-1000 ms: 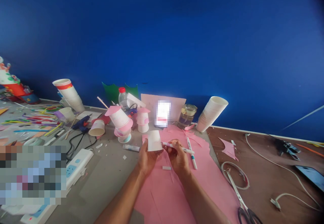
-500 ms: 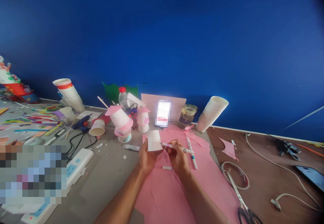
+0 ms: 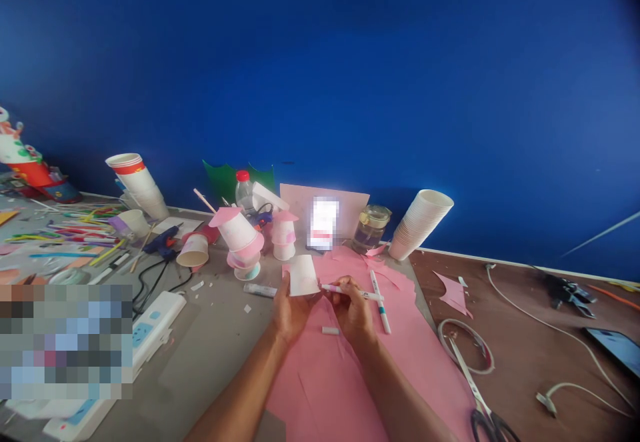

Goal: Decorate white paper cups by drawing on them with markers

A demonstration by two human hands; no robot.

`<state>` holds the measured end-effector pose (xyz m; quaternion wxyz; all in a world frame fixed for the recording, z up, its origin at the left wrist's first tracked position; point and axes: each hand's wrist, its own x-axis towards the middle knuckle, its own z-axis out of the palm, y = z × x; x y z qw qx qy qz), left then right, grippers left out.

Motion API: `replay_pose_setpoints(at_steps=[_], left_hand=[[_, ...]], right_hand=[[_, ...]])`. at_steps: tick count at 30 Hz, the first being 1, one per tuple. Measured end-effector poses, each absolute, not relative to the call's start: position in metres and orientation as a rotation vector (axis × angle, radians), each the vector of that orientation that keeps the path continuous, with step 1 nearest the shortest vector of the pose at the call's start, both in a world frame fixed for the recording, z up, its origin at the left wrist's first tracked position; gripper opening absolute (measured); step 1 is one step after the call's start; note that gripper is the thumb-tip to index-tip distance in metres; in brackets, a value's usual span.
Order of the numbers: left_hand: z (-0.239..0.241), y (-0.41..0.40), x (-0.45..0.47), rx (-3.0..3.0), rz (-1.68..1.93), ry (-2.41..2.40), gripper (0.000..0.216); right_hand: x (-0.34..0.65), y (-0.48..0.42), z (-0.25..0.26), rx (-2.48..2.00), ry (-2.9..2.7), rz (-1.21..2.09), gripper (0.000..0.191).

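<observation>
Over the pink paper, my left hand is gripping a white, rim-down paper cup; my right hand is pinching a marker just beside it. Beyond, nested cups are leaning near a jar holding unclear contents.

Glaring screen; dark upper-right corner; left edge perhaps soft

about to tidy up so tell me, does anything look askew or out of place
The cup stack at right leans well off upright, so it looks tippy. The scissors lie with blades overlapping the tape roll, which looks untidy.
</observation>
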<state>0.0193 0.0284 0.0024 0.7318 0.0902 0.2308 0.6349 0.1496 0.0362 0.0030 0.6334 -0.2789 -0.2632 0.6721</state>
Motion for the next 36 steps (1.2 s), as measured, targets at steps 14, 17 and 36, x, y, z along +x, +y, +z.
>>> replay_pose_setpoints(at_steps=[14,17,36], left_hand=[[0.0094,0.0271,0.0249,0.250,1.424,0.590,0.035],[0.0111,0.0261,0.0263,0.246,1.432,0.596,0.035],[0.0036,0.0281,0.0202,0.195,1.408,0.515,0.035]], right_hand=[[0.1491,0.0338,0.0103,-0.603,-0.687,1.509,0.015],[0.1495,0.0339,0.0098,-0.589,-0.709,1.511,0.015],[0.1524,0.0371,0.0024,-0.639,-0.632,1.562,0.015]])
